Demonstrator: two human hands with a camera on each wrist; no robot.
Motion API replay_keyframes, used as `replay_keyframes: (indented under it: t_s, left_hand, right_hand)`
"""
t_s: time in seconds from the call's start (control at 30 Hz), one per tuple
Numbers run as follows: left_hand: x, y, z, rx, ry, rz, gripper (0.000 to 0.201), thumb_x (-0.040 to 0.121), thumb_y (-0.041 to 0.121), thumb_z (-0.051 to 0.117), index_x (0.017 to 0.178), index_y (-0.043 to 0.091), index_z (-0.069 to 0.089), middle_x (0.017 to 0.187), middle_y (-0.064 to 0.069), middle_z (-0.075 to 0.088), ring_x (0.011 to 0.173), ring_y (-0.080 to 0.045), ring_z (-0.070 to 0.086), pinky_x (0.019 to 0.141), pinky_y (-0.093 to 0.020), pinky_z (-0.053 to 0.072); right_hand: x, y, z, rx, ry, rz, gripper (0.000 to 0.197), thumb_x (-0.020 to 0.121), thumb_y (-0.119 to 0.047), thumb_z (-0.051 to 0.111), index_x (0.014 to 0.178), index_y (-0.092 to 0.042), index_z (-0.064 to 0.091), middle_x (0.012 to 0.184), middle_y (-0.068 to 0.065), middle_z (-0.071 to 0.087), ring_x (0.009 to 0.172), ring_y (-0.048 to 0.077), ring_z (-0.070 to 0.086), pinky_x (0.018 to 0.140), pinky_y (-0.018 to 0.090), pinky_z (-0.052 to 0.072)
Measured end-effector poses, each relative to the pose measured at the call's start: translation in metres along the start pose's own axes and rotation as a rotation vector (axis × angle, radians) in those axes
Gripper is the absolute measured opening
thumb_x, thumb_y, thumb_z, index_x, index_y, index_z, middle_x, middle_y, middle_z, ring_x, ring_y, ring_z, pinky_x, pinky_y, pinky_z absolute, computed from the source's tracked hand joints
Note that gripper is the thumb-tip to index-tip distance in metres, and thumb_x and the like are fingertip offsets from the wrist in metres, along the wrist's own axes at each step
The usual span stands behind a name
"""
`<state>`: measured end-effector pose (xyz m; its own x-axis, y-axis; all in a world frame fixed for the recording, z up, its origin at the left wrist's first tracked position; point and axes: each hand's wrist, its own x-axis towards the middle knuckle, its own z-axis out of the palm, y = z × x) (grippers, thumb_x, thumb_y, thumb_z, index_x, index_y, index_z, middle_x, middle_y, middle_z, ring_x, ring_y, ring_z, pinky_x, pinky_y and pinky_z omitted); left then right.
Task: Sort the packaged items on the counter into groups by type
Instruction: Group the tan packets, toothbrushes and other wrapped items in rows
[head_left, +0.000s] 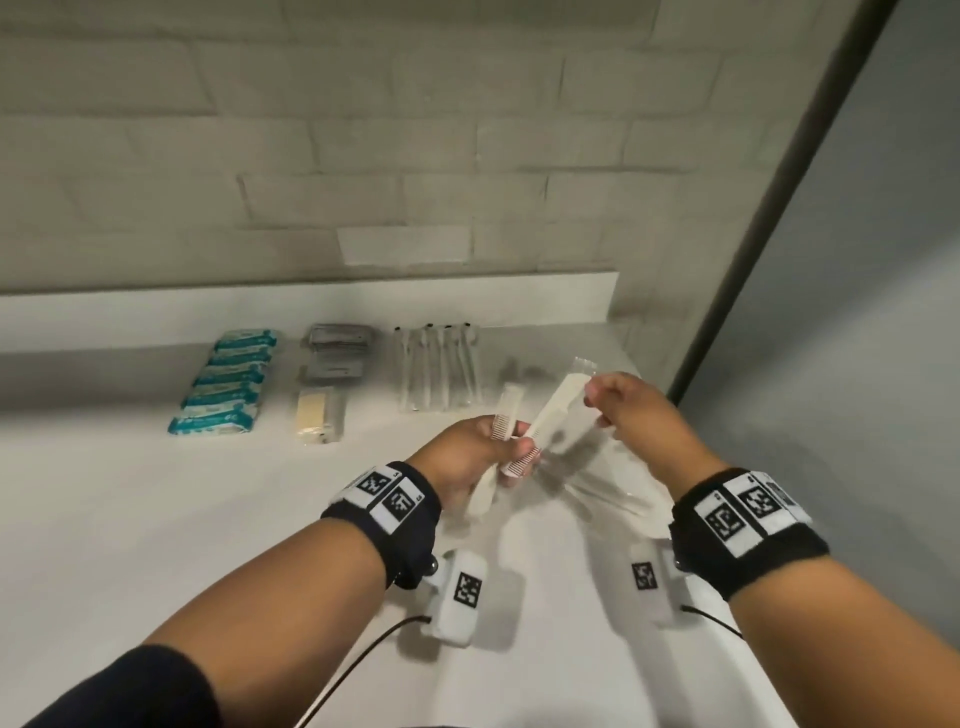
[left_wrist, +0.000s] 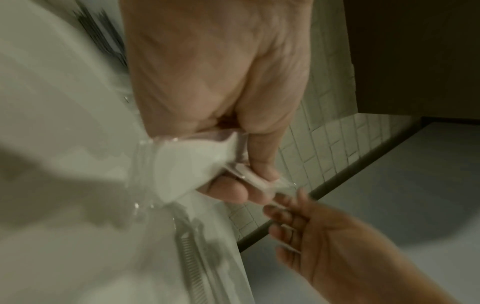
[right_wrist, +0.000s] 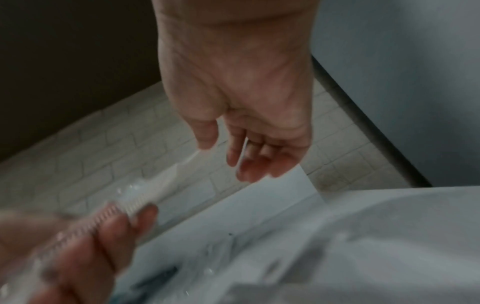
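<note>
My left hand (head_left: 511, 441) grips two cream combs in clear wrappers above the white counter (head_left: 156, 519). The longer comb (head_left: 550, 410) slants up to the right; the shorter comb (head_left: 506, 410) stands beside it. In the left wrist view my fingers (left_wrist: 233, 189) curl round the wrapped comb (left_wrist: 187, 164). My right hand (head_left: 597, 402) hovers at the upper end of the longer comb's wrapper. Seen from the right wrist, this hand (right_wrist: 226, 152) has thumb and fingers apart and relaxed, just by the comb tip (right_wrist: 192, 159).
Along the back lie a row of teal packets (head_left: 223, 384), grey sachets (head_left: 337, 348), a cream bar in wrap (head_left: 318, 415) and wrapped toothbrushes (head_left: 439, 369). More clear-wrapped items (head_left: 608, 488) lie under my right hand. A dark frame (head_left: 769, 208) bounds the right.
</note>
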<state>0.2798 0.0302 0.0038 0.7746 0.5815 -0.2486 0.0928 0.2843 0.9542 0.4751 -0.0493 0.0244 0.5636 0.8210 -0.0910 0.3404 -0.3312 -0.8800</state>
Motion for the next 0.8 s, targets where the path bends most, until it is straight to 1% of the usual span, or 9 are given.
replay_keyframes:
  t_s: [0.1, 0.2, 0.27, 0.37, 0.5, 0.6, 0.67, 0.73, 0.8]
  left_hand:
    - [0.015, 0.002, 0.022, -0.057, -0.008, -0.026, 0.01, 0.09, -0.001, 0.057, 0.097, 0.005, 0.061, 0.08, -0.01, 0.067, 0.058, -0.013, 0.063, 0.049, -0.023, 0.049]
    - [0.025, -0.001, 0.039, -0.105, 0.037, -0.04, 0.022, 0.093, 0.01, 0.057, 0.112, -0.001, 0.059, 0.09, -0.015, 0.066, 0.066, -0.018, 0.065, 0.054, -0.025, 0.052]
    - [0.031, -0.006, 0.047, -0.126, 0.13, -0.053, 0.029, 0.097, 0.024, 0.052, 0.116, 0.003, 0.057, 0.089, -0.015, 0.067, 0.072, -0.025, 0.065, 0.062, -0.03, 0.054]
    - [0.038, -0.009, 0.048, -0.154, 0.32, -0.06, 0.022, 0.1, 0.025, 0.04, 0.099, 0.009, 0.054, 0.081, -0.014, 0.07, 0.076, -0.03, 0.064, 0.067, -0.032, 0.049]
    - [0.053, -0.006, 0.041, 0.188, 0.462, -0.142, 0.016, 0.095, 0.024, 0.047, 0.086, 0.016, 0.057, 0.094, -0.007, 0.061, 0.083, -0.023, 0.057, 0.071, -0.03, 0.048]
    - [0.071, 0.006, 0.039, 0.298, 0.47, -0.099, 0.014, 0.092, 0.021, 0.055, 0.087, 0.008, 0.059, 0.076, -0.007, 0.053, 0.064, -0.02, 0.051, 0.053, -0.027, 0.042]
    - [0.089, 0.019, 0.035, 0.371, 0.493, -0.07, 0.018, 0.092, 0.023, 0.058, 0.08, 0.009, 0.057, 0.069, -0.004, 0.054, 0.057, -0.015, 0.051, 0.051, -0.026, 0.044]
    - [0.11, 0.03, 0.028, 0.415, 0.49, -0.064, 0.015, 0.092, 0.023, 0.061, 0.084, 0.01, 0.06, 0.072, -0.005, 0.059, 0.061, -0.015, 0.056, 0.06, -0.032, 0.056]
    - [0.128, 0.035, 0.019, 0.5, 0.447, -0.108, 0.028, 0.091, 0.024, 0.064, 0.113, 0.006, 0.061, 0.092, -0.013, 0.066, 0.076, -0.021, 0.063, 0.081, -0.04, 0.057]
  right_hand:
    - [0.011, -0.015, -0.017, 0.349, -0.109, 0.003, 0.025, 0.093, -0.025, 0.06, 0.115, -0.015, 0.057, 0.095, 0.006, 0.067, 0.054, 0.015, 0.052, 0.052, 0.025, 0.04]
    - [0.027, -0.017, -0.025, 0.309, -0.17, -0.022, 0.024, 0.086, -0.002, 0.062, 0.109, -0.009, 0.059, 0.079, 0.009, 0.068, 0.039, 0.012, 0.039, 0.042, 0.021, 0.033]
    - [0.037, -0.017, -0.033, 0.235, -0.168, -0.039, 0.02, 0.083, 0.002, 0.058, 0.099, -0.01, 0.063, 0.073, 0.007, 0.068, 0.037, 0.013, 0.039, 0.04, 0.02, 0.032]
    - [0.054, -0.01, -0.047, 0.2, -0.101, -0.028, 0.021, 0.083, 0.004, 0.054, 0.083, -0.015, 0.063, 0.073, 0.003, 0.065, 0.04, 0.013, 0.048, 0.042, 0.022, 0.041]
    - [0.073, 0.006, -0.059, 0.196, -0.061, -0.014, 0.024, 0.081, 0.008, 0.059, 0.074, -0.014, 0.064, 0.078, 0.004, 0.062, 0.056, 0.018, 0.059, 0.053, 0.025, 0.055]
    - [0.082, 0.013, -0.055, 0.204, 0.029, -0.01, 0.02, 0.08, 0.008, 0.063, 0.074, -0.01, 0.064, 0.078, 0.003, 0.063, 0.071, 0.015, 0.061, 0.056, 0.022, 0.056]
    - [0.087, 0.017, -0.049, 0.165, 0.165, 0.012, 0.014, 0.079, 0.005, 0.065, 0.077, -0.009, 0.063, 0.074, 0.0, 0.061, 0.071, 0.016, 0.06, 0.057, 0.021, 0.052]
    - [0.095, 0.023, -0.045, 0.119, 0.262, 0.044, 0.011, 0.077, -0.001, 0.068, 0.077, -0.01, 0.061, 0.07, -0.002, 0.059, 0.071, 0.021, 0.059, 0.063, 0.028, 0.05]
    - [0.098, 0.027, -0.04, 0.008, 0.189, 0.086, 0.01, 0.079, -0.011, 0.07, 0.082, -0.008, 0.061, 0.074, 0.003, 0.061, 0.073, 0.025, 0.061, 0.062, 0.028, 0.049]
